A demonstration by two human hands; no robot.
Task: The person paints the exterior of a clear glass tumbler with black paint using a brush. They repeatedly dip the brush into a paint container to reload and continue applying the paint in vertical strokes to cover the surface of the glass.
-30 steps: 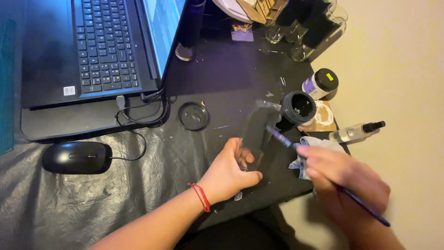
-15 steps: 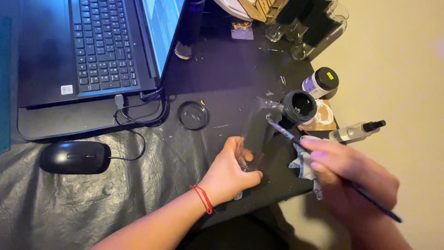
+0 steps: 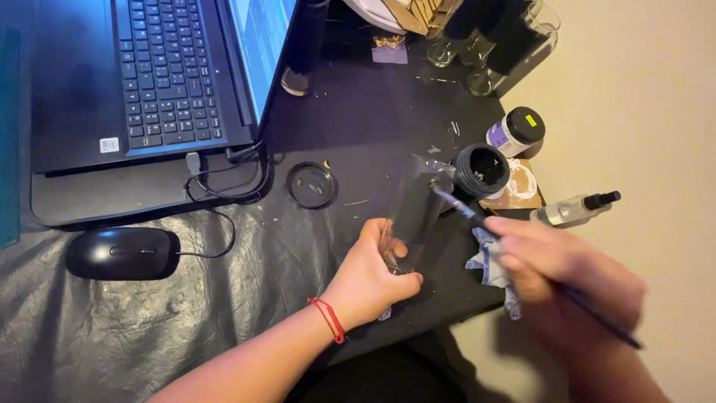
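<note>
A tall clear glass coated dark (image 3: 415, 213) lies tilted near the counter's (image 3: 224, 298) near edge. Your left hand (image 3: 373, 276) has its fingers clamped round the base. Your right hand (image 3: 556, 269) pinches a thin dark paintbrush (image 3: 477, 218), tip at the glass's rim. An open black paint jar (image 3: 481, 170) sits just right.

One laptop (image 3: 142, 82), one mouse (image 3: 121, 254), one brush (image 3: 477, 218) — two paint jars (image 3: 481, 170) (image 3: 516, 131), one loose lid (image 3: 312, 184), one spray bottle (image 3: 574, 208).
</note>
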